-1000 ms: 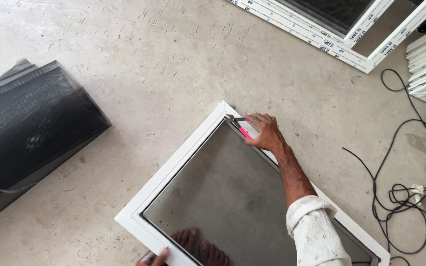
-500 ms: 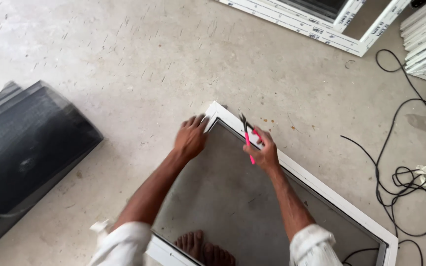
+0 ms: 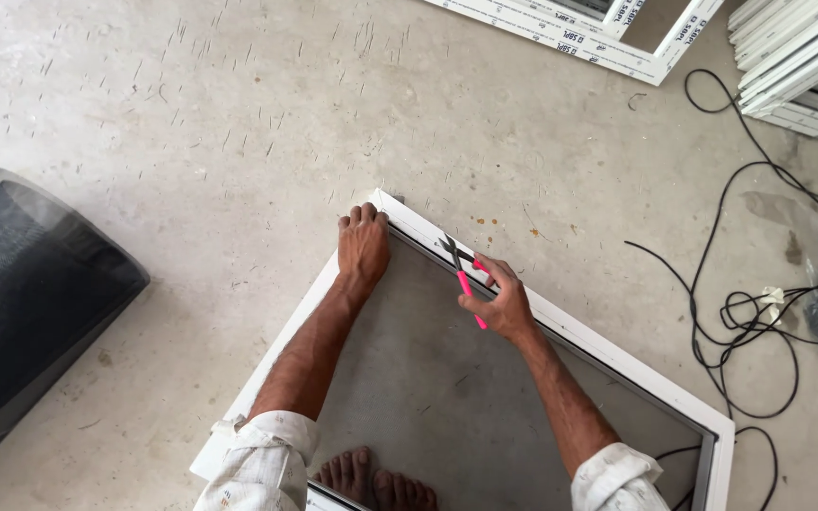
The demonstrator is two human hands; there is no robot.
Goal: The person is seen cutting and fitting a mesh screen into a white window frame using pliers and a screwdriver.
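Observation:
A white window frame with grey mesh stretched across it lies on the concrete floor. My left hand presses flat on the frame's far corner, fingers over the white edge. My right hand grips pink-handled cutting pliers, whose dark jaws point at the frame's upper rail just right of that corner. My bare toes show through the mesh at the bottom.
A roll of black mesh lies on the floor to the left. Black cables loop to the right of the frame. More white frames and stacked white profiles lie at the top right.
My left hand came up from the frame's near edge and settled on the far corner. My right hand drew back a little along the upper rail with the pliers.

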